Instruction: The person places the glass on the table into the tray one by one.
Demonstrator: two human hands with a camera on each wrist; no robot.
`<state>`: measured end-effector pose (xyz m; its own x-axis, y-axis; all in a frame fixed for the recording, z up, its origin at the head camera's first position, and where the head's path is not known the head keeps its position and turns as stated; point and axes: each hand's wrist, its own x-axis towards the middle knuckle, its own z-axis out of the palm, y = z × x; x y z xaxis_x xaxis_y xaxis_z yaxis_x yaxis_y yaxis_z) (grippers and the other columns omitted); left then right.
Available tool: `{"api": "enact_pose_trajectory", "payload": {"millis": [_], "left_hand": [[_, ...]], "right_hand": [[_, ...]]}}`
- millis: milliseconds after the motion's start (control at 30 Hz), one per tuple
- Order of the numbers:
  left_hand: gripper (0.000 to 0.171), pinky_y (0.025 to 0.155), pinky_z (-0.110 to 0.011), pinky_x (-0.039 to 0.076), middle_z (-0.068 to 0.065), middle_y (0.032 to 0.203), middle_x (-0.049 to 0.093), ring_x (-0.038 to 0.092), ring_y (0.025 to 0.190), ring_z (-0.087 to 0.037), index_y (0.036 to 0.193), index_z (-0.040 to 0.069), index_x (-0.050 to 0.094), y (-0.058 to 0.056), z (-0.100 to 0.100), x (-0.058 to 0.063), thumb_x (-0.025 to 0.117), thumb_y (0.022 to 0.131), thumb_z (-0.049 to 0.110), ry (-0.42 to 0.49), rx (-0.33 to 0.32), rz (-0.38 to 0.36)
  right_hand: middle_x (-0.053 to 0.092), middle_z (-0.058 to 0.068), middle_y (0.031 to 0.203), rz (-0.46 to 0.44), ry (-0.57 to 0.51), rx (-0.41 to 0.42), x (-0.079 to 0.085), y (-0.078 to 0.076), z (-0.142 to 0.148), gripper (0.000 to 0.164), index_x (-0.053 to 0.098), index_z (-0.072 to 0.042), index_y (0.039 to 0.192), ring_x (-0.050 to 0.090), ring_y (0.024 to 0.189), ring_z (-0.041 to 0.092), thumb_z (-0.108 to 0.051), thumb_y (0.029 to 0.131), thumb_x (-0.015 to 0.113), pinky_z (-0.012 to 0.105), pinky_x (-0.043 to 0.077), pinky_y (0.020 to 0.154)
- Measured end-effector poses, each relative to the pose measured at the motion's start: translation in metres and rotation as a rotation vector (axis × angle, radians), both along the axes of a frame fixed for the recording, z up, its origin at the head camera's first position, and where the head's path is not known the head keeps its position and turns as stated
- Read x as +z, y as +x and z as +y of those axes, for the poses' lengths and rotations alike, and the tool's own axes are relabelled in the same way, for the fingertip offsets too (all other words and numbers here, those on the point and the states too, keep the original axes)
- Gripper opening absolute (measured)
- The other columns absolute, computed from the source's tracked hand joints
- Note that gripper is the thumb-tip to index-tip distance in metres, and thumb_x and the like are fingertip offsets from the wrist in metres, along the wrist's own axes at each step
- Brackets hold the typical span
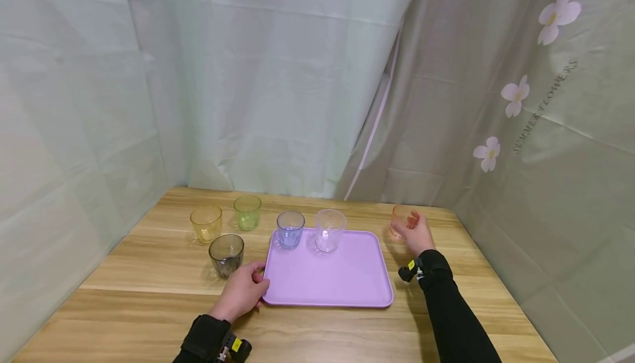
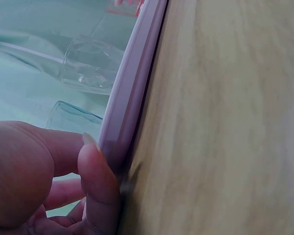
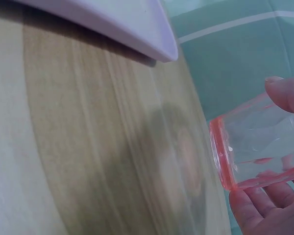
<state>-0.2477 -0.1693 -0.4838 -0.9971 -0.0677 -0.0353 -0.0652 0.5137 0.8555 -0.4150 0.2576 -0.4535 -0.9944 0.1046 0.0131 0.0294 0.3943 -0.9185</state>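
Note:
My right hand (image 1: 418,236) grips a clear orange-pink glass (image 3: 257,147) at the table's back right, thumb on one side and fingers round the other. The left hand (image 1: 241,291) pinches the left rim of a purple tray (image 1: 327,277); in the left wrist view its thumb (image 2: 99,176) lies against that edge. Upright near the tray's back edge stand a blue glass (image 1: 290,231) and, to its right, a colourless glass (image 1: 329,232). A dark grey glass (image 1: 226,255) is just beyond the left hand.
Behind the grey glass, on the left of the wooden table (image 1: 149,275), stand a yellow glass (image 1: 206,224) and a green glass (image 1: 247,212). Pale curtains (image 1: 278,87) hang close round the table's back and sides.

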Motion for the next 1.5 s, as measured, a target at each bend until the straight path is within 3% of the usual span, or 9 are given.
{"api": "enact_pose_trajectory", "payload": {"millis": [833, 1500], "left_hand": [[0.050, 0.049, -0.030, 0.055, -0.009, 0.088, 0.057, 0.061, 0.053, -0.018, 0.145, -0.015, 0.058, -0.002, -0.001, -0.001, 0.069, 0.098, -0.002, 0.014, -0.005, 0.008], [0.049, 0.047, -0.031, 0.056, -0.009, 0.088, 0.057, 0.061, 0.052, -0.017, 0.144, -0.015, 0.060, 0.000, 0.000, -0.001, 0.070, 0.097, -0.002, 0.013, 0.002, 0.026]], "right_hand": [[0.029, 0.032, 0.172, 0.036, 0.013, 0.044, 0.022, 0.005, 0.001, 0.093, 0.014, 0.001, 0.170, 0.030, 0.163, 0.047, -0.028, 0.106, 0.074, 0.059, 0.027, 0.136], [0.033, 0.029, 0.171, 0.083, 0.031, 0.069, 0.034, 0.014, -0.003, 0.095, 0.015, 0.000, 0.171, 0.036, 0.158, 0.047, -0.032, 0.105, 0.076, 0.060, 0.033, 0.133]]}}
